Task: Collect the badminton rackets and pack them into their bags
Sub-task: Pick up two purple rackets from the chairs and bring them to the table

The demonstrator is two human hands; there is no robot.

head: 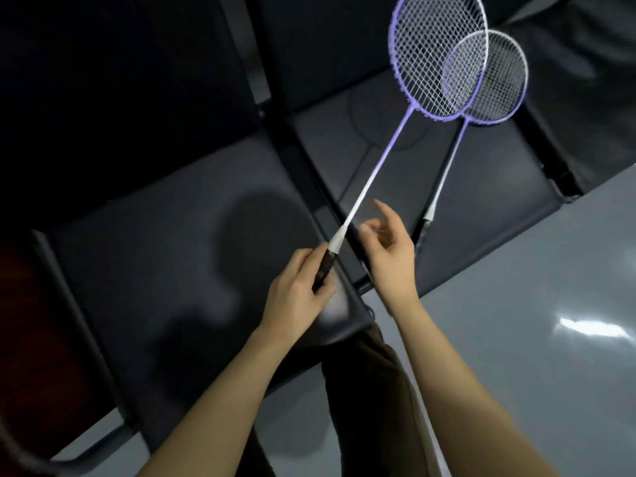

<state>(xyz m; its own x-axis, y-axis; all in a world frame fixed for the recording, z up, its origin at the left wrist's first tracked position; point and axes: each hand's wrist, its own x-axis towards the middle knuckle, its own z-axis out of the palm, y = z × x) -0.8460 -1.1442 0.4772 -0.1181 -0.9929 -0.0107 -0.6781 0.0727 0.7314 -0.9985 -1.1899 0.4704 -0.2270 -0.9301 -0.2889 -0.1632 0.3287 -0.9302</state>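
Note:
My left hand (296, 287) grips the black handle of a purple-framed badminton racket (437, 56), which is lifted and points up to the right. A second purple racket (488, 77) lies on the dark seat behind it, its shaft running down to a black handle just right of my right hand. My right hand (389, 249) hovers between the two handles with fingers loosely spread, holding nothing. No racket bag is plainly visible.
A row of dark padded seats (155, 235) with black metal dividers fills the upper part of the view. Glossy grey floor (533, 321) lies at the lower right. My brown trouser leg (368, 390) shows below the hands.

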